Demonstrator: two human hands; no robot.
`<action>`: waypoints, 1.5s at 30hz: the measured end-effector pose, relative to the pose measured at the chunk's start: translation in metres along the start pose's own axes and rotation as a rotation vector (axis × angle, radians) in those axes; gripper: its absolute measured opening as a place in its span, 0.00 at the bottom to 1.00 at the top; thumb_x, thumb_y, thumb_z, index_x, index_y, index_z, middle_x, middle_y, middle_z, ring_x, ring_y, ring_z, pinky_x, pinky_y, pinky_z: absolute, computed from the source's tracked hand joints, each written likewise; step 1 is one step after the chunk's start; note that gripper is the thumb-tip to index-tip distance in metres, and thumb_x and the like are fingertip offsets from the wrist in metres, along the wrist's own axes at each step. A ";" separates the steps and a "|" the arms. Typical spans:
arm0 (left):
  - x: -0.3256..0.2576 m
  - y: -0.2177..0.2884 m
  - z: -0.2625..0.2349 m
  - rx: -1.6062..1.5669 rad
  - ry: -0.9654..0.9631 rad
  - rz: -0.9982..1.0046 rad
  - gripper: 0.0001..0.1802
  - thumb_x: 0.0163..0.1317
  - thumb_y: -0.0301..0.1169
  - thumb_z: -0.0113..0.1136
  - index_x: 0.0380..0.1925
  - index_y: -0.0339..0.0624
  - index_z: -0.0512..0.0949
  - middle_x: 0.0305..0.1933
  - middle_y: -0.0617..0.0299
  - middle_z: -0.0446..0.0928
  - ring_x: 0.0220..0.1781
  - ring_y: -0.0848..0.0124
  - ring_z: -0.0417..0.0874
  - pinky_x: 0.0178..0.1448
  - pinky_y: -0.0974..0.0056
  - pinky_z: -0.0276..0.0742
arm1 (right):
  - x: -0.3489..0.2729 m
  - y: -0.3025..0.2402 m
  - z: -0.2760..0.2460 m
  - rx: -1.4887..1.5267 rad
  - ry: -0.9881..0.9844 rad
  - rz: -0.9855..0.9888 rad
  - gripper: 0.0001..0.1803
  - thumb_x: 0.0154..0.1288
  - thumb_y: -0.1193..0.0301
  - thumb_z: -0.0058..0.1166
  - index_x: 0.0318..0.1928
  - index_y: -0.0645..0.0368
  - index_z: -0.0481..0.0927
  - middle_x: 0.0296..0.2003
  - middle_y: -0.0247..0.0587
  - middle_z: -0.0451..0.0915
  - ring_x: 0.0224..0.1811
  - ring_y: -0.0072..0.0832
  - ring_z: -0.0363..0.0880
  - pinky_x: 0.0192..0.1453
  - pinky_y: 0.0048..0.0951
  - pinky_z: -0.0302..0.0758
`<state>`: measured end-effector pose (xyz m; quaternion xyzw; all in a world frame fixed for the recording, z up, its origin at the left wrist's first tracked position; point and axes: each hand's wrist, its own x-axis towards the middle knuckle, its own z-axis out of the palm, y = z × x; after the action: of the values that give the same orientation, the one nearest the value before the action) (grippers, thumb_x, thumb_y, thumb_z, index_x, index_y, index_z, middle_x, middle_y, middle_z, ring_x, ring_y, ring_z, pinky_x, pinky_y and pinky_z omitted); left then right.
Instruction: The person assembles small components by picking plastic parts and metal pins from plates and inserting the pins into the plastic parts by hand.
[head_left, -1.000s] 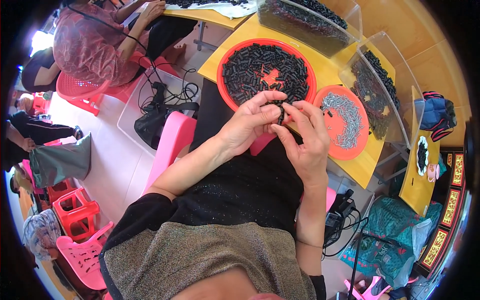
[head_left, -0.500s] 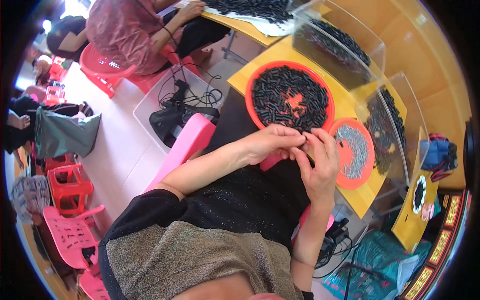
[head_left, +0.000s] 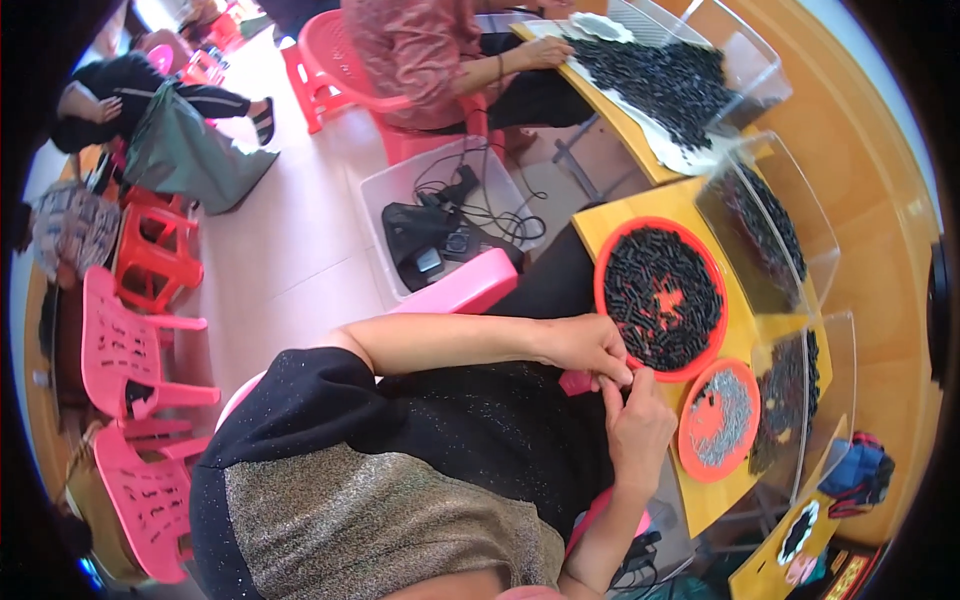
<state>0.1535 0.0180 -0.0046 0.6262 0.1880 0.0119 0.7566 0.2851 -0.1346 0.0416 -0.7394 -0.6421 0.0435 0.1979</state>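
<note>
My left hand [head_left: 588,345] and my right hand [head_left: 640,422] meet fingertip to fingertip over my lap, at the near edge of a red basin. Both hands are closed in a pinch; a small black piece shows between the fingertips, too small and covered to tell more. The red basin [head_left: 603,315] holds a heap of short black cylindrical pieces [head_left: 650,280], with its red bottom showing in the middle. Right beside my right hand lies an orange plate [head_left: 690,455] with many thin silver metal pins [head_left: 735,410] on it.
Clear plastic bins [head_left: 800,335] with black pieces stand along the right of the yellow table [head_left: 705,510]. Ahead, another person [head_left: 410,60] sits at a table heaped with black pieces [head_left: 660,80]. A box [head_left: 375,220] of cables, pink chairs [head_left: 125,340] and red stools [head_left: 155,255] stand to the left.
The whole view has turned, so the basin, plate and other person now appear farther right. My hands stay together in a pinch, the left one now turned more knuckles-up.
</note>
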 end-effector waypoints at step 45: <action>0.011 -0.072 0.061 0.152 0.026 0.296 0.30 0.82 0.55 0.50 0.50 0.33 0.82 0.36 0.61 0.83 0.37 0.71 0.84 0.44 0.65 0.80 | -0.070 0.049 0.087 0.464 0.031 -0.011 0.12 0.66 0.60 0.65 0.36 0.56 0.81 0.26 0.43 0.86 0.27 0.45 0.88 0.30 0.46 0.84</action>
<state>0.1667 -0.0519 -0.0671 0.7024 0.1040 0.1170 0.6944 0.2913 -0.1858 -0.0689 -0.6711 -0.6160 0.1772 0.3727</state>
